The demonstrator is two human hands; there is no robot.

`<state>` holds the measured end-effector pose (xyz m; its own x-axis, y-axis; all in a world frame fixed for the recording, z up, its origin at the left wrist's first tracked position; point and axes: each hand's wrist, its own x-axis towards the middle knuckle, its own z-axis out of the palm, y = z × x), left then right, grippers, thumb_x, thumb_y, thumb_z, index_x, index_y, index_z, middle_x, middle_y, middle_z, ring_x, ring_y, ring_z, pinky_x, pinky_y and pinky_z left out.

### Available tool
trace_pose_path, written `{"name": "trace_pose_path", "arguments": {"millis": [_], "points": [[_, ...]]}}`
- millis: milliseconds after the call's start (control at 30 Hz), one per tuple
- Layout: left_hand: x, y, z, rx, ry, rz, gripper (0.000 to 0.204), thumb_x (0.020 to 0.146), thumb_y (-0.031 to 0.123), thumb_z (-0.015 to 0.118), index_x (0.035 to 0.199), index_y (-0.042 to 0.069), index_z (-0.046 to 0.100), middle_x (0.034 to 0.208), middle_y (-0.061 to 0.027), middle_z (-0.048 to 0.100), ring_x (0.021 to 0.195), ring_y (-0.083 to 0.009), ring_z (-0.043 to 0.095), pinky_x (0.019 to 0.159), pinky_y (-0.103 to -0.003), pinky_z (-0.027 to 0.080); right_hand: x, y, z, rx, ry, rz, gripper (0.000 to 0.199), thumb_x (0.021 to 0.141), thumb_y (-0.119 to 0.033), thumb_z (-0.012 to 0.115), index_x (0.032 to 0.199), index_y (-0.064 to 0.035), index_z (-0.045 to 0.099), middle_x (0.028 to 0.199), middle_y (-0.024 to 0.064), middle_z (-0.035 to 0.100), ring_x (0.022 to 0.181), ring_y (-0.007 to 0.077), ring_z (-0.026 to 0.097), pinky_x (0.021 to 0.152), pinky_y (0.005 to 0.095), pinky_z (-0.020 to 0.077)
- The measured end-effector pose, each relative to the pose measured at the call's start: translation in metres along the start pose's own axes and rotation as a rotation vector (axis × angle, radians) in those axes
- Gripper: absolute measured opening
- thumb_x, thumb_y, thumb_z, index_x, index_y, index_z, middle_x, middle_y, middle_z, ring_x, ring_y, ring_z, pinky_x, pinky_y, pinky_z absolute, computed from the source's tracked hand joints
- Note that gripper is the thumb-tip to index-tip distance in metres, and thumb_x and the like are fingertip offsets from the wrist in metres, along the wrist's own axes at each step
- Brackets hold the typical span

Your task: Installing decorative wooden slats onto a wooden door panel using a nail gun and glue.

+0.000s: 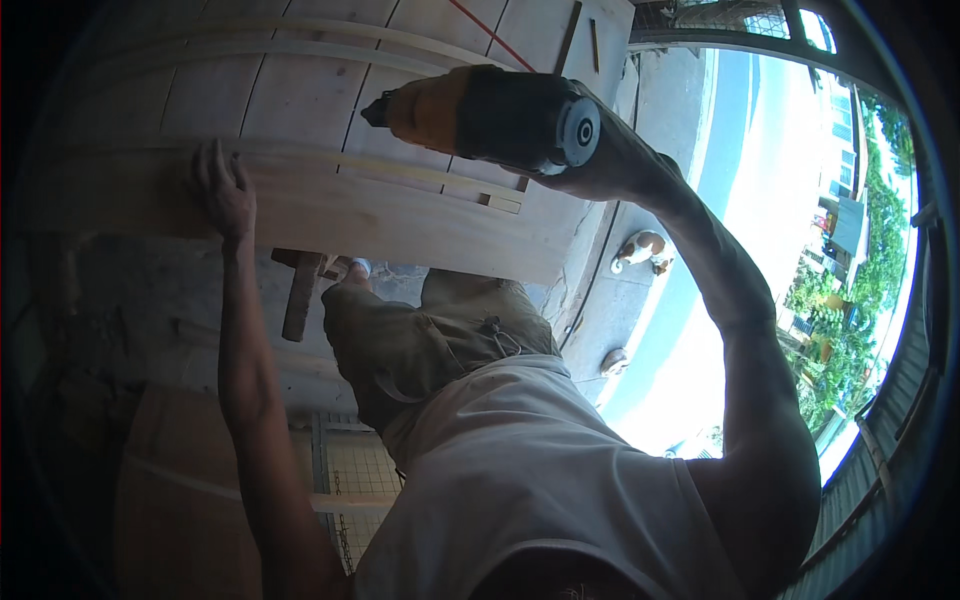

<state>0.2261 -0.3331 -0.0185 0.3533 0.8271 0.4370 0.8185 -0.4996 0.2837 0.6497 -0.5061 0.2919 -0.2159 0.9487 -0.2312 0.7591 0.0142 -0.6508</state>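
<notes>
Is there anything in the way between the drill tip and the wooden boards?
Nothing visible is in the way. The right hand holds the yellow and black drill with its tip over the wooden boards, and only bare wood shows under it. The left hand rests flat on the front board, off to the left, apart from the tip.

head view, looking down, close over planks (330, 215)

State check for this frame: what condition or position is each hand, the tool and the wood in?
Left hand: flat, pressing on the board.
Right hand: gripping the power tool, raised.
Power tool: held above the planks, nose pointing left.
Board: lying across the planks.
Hammer: lying untouched below the board.
</notes>
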Motion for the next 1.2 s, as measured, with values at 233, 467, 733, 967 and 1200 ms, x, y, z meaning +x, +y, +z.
{"name": "trace_pose_path", "arguments": {"millis": [233, 467, 733, 967, 1200], "points": [[-0.096, 0.365, -0.001, -0.512, -0.644, 0.380, 0.079, 0.081, 0.033, 0.090, 0.146, 0.001, 0.058, 0.152, -0.0163, 0.052, 0.145, -0.0349, 0.047, 0.126, -0.057, 0.032, -0.182, 0.113, -0.001, 0.181, 0.094, 0.233, 0.038, 0.080, -0.013, 0.086, 0.112, -0.0001, 0.070, 0.103, 0.0166, 0.074, 0.093, 0.0332, 0.074, 0.084, 0.0415, 0.0596], [-0.129, 0.422, 0.046, -0.646, -0.471, 0.331, 0.056, 0.086, 0.026, 0.078, 0.134, 0.002, 0.062, 0.130, -0.0171, 0.059, 0.121, -0.0397, 0.056, 0.116, -0.057, 0.039, -0.261, 0.154, -0.008, 0.233, 0.035, 0.213, 0.043, 0.081, -0.016, 0.087, 0.119, -0.0040, 0.071, 0.102, 0.0122, 0.068, 0.088, 0.0331, 0.073, 0.077, 0.0456, 0.0567], [-0.125, 0.411, 0.048, -0.615, -0.457, 0.327, 0.042, 0.086, 0.017, 0.070, 0.126, 0.004, 0.065, 0.121, -0.0161, 0.064, 0.118, -0.0369, 0.060, 0.108, -0.053, 0.046, -0.251, 0.169, 0.043, 0.157, -0.048, 0.188, 0.045, 0.088, -0.012, 0.075, 0.132, -0.0078, 0.068, 0.117, 0.0200, 0.070, 0.105, 0.0424, 0.074, 0.089, 0.0521, 0.0601], [-0.029, 0.373, 0.047, -0.507, -0.305, 0.125, 0.035, 0.097, 0.006, 0.066, 0.132, 0.007, 0.068, 0.119, -0.0132, 0.072, 0.110, -0.0321, 0.069, 0.098, -0.046, 0.054, -0.252, 0.145, 0.052, 0.256, 0.066, 0.276, 0.042, 0.088, -0.014, 0.078, 0.128, -0.0050, 0.067, 0.114, 0.0199, 0.069, 0.099, 0.0416, 0.074, 0.084, 0.0522, 0.0601], [0.234, 0.429, 0.164, -0.454, -0.096, 0.127, 0.121, 0.078, 0.060, 0.091, 0.164, 0.001, 0.031, 0.155, -0.0276, 0.048, 0.143, -0.0439, 0.052, 0.118, -0.049, 0.047, -0.249, 0.149, 0.086, 0.279, 0.071, 0.288, 0.050, 0.087, -0.012, 0.079, 0.133, -0.0012, 0.063, 0.116, 0.0208, 0.068, 0.096, 0.0430, 0.074, 0.079, 0.0519, 0.0603]]}}
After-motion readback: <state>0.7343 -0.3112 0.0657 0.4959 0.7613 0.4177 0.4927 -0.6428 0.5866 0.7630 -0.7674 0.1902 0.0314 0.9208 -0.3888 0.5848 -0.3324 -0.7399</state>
